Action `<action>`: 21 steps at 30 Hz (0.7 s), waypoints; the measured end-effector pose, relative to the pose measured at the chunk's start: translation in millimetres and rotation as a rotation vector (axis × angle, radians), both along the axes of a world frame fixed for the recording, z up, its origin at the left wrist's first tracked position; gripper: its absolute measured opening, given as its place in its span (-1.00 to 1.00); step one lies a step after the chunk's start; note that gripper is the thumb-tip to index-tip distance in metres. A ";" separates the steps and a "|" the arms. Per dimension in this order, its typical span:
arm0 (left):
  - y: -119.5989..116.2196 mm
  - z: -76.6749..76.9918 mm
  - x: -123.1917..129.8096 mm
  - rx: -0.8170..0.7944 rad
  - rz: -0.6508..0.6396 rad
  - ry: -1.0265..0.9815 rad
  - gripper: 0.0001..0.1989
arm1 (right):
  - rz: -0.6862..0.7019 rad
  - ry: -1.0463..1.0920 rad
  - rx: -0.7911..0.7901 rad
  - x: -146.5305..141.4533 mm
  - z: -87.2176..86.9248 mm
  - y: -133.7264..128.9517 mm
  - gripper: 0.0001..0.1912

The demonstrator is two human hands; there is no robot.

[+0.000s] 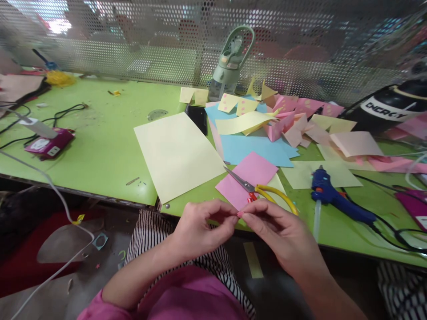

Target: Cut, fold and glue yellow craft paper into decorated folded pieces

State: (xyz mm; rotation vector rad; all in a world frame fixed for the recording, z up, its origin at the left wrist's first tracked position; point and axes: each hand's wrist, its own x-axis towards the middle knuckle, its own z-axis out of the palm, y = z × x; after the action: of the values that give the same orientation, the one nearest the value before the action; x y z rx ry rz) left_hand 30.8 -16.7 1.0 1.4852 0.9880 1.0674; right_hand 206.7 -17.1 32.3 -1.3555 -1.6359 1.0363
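Observation:
My left hand (207,226) and my right hand (276,226) meet at the table's front edge, fingertips pinched together. Between them shows a tiny pink piece (240,214), perhaps paper; its shape is mostly hidden by the fingers. Just beyond lie scissors (248,186) with yellow handles, their blades resting on a pink paper square (248,171). A small red object (251,197) sits by the scissors' pivot. To the left is a large pale yellow sheet (180,153). A blue hot glue gun (328,193) with a glue stick in it lies to the right.
Blue sheets (256,149) and folded pink and yellow papers crowd the back. Behind them stand a green-lidded bottle (228,66) and a black phone (197,119). A black container (393,106) is at right; a purple power socket (50,143) with cables is at left. A perforated metal screen (133,44) borders the table.

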 end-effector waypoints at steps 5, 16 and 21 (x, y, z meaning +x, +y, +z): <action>-1.3 -1.2 4.8 0.039 0.045 -0.066 -0.92 | -0.076 0.118 -0.198 -0.4 -4.5 0.5 -0.73; 0.6 -3.9 0.4 0.081 0.022 -0.060 -0.87 | -0.116 0.236 -0.305 -7.7 2.9 -5.0 -0.77; -0.8 -3.5 -0.2 0.068 0.012 -0.064 -0.86 | -0.107 0.160 -0.245 -10.5 6.2 -8.9 -0.78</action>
State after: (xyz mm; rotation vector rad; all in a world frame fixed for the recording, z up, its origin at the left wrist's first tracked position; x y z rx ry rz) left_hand 30.6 -17.5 -2.5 1.4926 0.9253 1.1606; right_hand 196.2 -26.0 38.4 -1.4595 -1.3380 1.2783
